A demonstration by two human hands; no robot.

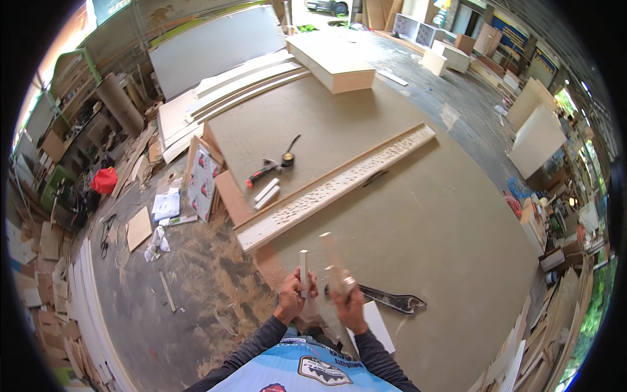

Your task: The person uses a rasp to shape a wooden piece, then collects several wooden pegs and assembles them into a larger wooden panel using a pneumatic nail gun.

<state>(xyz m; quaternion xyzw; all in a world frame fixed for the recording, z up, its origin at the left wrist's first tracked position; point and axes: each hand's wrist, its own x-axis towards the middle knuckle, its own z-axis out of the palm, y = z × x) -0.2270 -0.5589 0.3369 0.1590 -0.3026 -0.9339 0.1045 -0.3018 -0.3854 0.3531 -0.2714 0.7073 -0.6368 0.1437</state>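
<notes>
My left hand (290, 299) is closed around a short, pale wooden strip (304, 266) that stands nearly upright. Close by on the right, my right hand (349, 307) grips a light wooden strip (328, 247), smeared by motion. Both hands are over the near edge of a large brown worktable (405, 228). Beside my right hand lies a long dark tool (392, 299) with a holed, rounded end. A white flat piece (379, 326) lies partly under my right forearm. Beyond my hands, a long pale board (339, 183) covered with small marks or chips crosses the table diagonally.
Short white strips (266, 194) lie behind the board, near a red-handled tool (262, 171) and a small dark round object (288, 159). A large pale box (333, 62) and stacked panels (241, 81) occupy the far end. Sawdust (228, 281) covers the floor at left.
</notes>
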